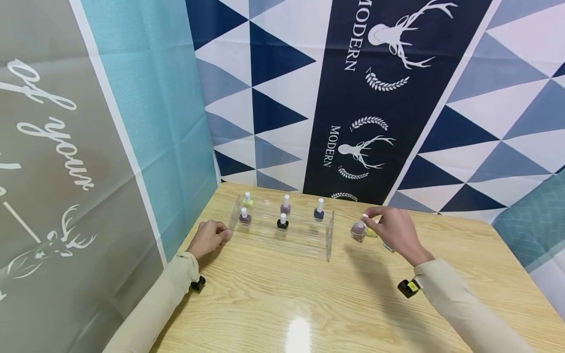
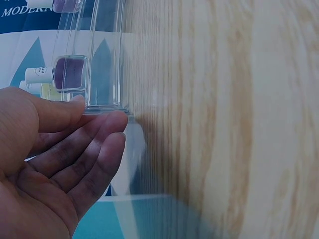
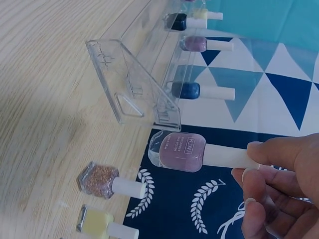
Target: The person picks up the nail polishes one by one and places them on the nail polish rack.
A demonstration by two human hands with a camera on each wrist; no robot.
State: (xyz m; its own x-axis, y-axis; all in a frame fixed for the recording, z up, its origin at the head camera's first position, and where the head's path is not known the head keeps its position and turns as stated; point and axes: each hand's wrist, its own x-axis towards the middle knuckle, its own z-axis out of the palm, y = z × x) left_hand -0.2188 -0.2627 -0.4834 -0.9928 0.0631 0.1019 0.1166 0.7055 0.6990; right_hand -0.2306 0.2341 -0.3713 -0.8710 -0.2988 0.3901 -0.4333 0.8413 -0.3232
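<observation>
Nail polish bottle (image 3: pixel 179 152): mauve, clear glass, white cap fitted; held by the cap, cap up, beside rack. Display rack (image 1: pixel 329 238): clear, stepped, standing on table (image 1: pixel 247 294).

The person's left arm (image 1: pixel 152 306) reaches forward, its pale sleeve (image 1: pixel 180 274) ending near the wrist, and the left hand (image 1: pixel 209 238) closes in a pinch, the thumb (image 2: pixel 62 113) fairly straight and the other fingers (image 2: pixel 94 179) bent side by side opposite it. Well apart from it, the right arm (image 1: pixel 468 305) angles forward and inward, clad in the same pale cloth, and I can see the right hand (image 1: pixel 397 233) raised and pinching between thumb and fingertips, with the lower fingers (image 3: pixel 256 219) curled toward the palm.
</observation>
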